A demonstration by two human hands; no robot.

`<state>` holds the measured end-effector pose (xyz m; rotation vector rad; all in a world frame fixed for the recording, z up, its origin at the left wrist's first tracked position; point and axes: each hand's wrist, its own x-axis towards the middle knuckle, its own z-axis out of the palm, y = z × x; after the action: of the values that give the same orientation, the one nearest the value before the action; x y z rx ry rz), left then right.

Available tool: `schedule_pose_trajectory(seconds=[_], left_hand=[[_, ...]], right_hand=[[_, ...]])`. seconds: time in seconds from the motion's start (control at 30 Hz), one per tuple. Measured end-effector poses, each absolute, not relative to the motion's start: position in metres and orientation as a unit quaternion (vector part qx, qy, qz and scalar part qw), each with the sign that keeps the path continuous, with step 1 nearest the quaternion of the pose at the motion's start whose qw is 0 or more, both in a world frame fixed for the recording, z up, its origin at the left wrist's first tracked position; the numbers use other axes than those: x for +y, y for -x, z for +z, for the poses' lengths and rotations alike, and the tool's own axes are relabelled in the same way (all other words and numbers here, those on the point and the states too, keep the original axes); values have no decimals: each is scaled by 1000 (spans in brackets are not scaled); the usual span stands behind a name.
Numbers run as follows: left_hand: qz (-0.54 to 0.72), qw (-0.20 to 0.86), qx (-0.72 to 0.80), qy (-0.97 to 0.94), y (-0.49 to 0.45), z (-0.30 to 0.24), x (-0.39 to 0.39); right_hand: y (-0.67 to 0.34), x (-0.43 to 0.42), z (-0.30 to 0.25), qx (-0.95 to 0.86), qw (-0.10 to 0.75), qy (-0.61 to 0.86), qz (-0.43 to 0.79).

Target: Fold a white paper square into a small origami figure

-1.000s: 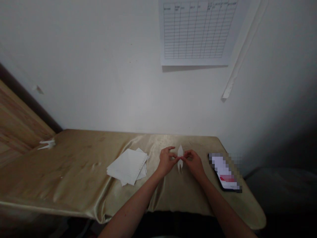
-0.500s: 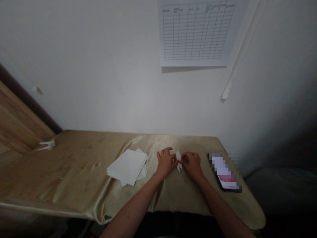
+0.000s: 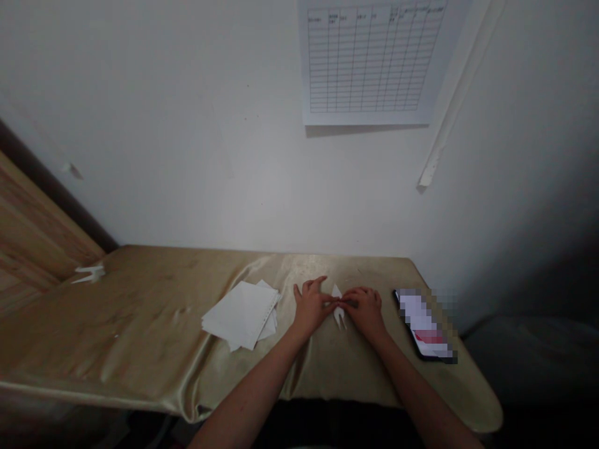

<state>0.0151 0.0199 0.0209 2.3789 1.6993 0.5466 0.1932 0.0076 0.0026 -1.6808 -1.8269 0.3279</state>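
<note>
A small folded white paper [image 3: 339,316] lies on the cloth-covered table, with a pointed tip at its far end and two narrow legs toward me. My left hand [image 3: 311,307] pinches its middle from the left between thumb and forefinger, the other fingers raised and spread. From the right, my right hand [image 3: 365,310] pinches the same spot, its fingers curled together. The fingertips of both hands meet over the paper and hide its middle. Left of my hands rests a loose stack of white paper sheets [image 3: 243,312], one edge perforated.
A phone [image 3: 425,330] with a blurred screen lies at the right. Another folded white paper piece [image 3: 90,273] sits at the table's far left. The gold tablecloth [image 3: 140,330] has raised creases. Behind stands a wall with a printed chart [image 3: 367,68]; wooden boards [image 3: 37,231] border the left.
The fingertips of both hands have come closer together over the paper's middle, covering more of it. My left forefinger has straightened somewhat. The sheets and phone stay where they were.
</note>
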Motion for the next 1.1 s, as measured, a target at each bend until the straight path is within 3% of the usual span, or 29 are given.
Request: schedule_pose_trajectory(seconds=[0.5, 1.1], left_hand=[[125, 53, 588, -797, -10, 21, 26], [141, 61, 570, -807, -10, 24, 28]], right_hand=[[-197, 14, -7, -697, 311, 638, 106], [-197, 14, -3, -696, 296, 647, 102]])
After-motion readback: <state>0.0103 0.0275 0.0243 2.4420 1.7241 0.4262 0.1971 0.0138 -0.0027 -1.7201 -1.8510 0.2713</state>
